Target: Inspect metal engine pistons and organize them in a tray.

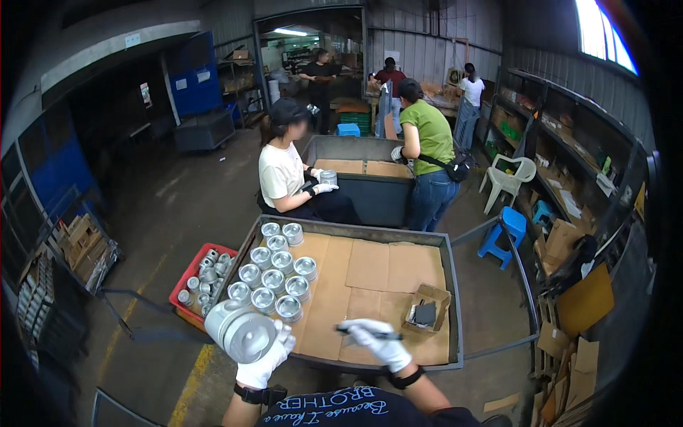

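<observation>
My left hand (pixel 265 361), in a white glove, is closed around a large silver metal piston (pixel 242 333), its round face turned toward me. It is lifted above the near left corner of a metal-rimmed cart (pixel 456 313). My right hand (pixel 377 343), also gloved, grips a slim black pen (pixel 364 331) above the cart's near side, pointing left. Several similar pistons (pixel 288 307) stand in rows on the cart's left, on a cardboard lining (pixel 331 274). A small open cardboard box (pixel 442 302) with a dark block inside sits at the cart's right.
A red crate (pixel 178 285) of smaller metal parts adjoins the cart's left. Beyond it, a seated person (pixel 279 171) holds a piston, and a person in green (pixel 430 135) leans over a second cart (pixel 380 192). A blue stool (pixel 504 231), white chair (pixel 506 181) and shelves line the right.
</observation>
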